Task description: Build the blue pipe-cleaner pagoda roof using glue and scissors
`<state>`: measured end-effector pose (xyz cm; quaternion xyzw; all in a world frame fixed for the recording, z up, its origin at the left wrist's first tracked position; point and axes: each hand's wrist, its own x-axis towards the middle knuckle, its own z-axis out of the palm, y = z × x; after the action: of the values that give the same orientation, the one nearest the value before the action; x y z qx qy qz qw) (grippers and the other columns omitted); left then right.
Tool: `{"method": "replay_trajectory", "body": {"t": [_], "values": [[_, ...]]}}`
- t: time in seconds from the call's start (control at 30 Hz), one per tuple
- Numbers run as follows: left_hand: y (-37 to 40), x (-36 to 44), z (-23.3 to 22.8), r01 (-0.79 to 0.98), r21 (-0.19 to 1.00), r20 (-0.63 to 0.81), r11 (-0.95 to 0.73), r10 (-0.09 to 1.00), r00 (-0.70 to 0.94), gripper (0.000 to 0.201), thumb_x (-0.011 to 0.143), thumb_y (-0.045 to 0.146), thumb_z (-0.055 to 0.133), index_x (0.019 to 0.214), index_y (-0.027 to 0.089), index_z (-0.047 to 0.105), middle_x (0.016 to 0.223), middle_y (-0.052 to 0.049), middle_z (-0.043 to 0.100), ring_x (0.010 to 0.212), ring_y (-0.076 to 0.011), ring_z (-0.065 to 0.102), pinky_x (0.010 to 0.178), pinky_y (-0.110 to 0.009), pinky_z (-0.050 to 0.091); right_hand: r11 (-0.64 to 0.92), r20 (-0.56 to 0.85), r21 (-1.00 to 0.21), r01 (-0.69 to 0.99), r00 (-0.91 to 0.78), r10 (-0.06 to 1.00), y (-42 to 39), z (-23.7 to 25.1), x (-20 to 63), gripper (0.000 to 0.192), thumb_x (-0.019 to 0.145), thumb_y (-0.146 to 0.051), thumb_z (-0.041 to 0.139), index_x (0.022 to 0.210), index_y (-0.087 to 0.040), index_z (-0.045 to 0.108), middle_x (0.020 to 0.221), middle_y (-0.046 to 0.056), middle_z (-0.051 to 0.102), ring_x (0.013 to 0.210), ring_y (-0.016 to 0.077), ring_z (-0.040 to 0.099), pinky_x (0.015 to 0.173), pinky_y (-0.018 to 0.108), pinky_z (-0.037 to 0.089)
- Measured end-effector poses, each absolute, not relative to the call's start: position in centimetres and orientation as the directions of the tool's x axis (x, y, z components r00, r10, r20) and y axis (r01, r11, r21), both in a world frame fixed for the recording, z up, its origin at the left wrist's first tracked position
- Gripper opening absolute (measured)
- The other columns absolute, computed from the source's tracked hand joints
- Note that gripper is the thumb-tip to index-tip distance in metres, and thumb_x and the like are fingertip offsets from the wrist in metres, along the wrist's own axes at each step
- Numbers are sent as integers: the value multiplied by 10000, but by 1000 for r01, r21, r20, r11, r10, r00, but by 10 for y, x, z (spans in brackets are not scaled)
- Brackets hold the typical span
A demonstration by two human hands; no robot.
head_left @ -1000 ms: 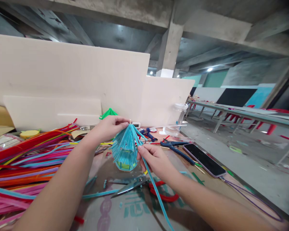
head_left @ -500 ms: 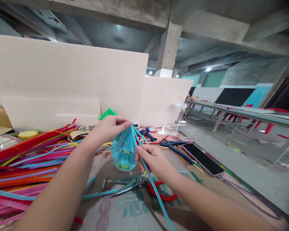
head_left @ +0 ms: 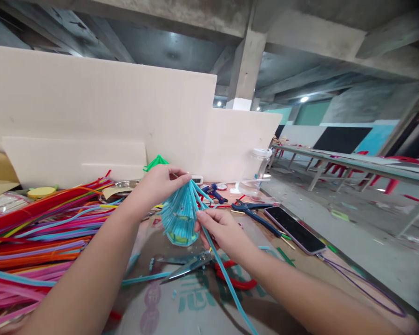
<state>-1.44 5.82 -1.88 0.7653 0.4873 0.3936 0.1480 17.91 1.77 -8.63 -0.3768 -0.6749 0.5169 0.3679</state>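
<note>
Blue cone [head_left: 179, 217] held above the table between both hands.
Left hand [head_left: 160, 182] pinches its tip; right hand [head_left: 219, 229], at its right side, grips a blue stem [head_left: 226, 286] trailing toward the person. Scissors [head_left: 199, 264] lie just below the right hand, a phone [head_left: 293, 230] to its right, stems [head_left: 31, 232] left.

Dim overhead lighting; edges warped, perhaps blurred.
</note>
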Motion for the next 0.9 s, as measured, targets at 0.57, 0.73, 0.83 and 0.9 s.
{"method": "replay_trajectory", "body": {"t": [0.57,0.73,0.83,0.9], "values": [[56,-19,-15,641,606,448,-472,868,215,466,815,570,564,948,164,751,855,-50,748,764,-213,635,628,-276,421,-61,-49,-998,-9,-491,870,9,-100,170,397,847,-537,563,723,-161,590,416,-44,533,324,49,335,344,172,195],[55,-18,-15,653,605,437,-455,876,204,481,818,585,553,953,168,750,828,-44,737,725,-203,617,596,-271,395,-63,-55,-998,1,-504,862,9,-99,170,395,851,-526,561,722,-155,600,417,-43,537,317,45,329,341,172,198],[56,-18,-16,645,613,435,-456,876,207,471,820,575,554,972,171,745,843,-45,737,746,-207,622,600,-268,403,-78,-64,-997,-6,-509,858,10,-99,170,398,846,-529,568,719,-154,605,417,-37,543,313,45,332,335,174,190],[57,-19,-17,644,611,439,-461,874,209,469,819,571,557,973,169,745,839,-47,736,762,-210,626,606,-266,411,-81,-67,-997,-7,-508,859,11,-100,170,404,845,-535,569,718,-154,608,415,-35,542,315,47,344,332,173,187]]}}
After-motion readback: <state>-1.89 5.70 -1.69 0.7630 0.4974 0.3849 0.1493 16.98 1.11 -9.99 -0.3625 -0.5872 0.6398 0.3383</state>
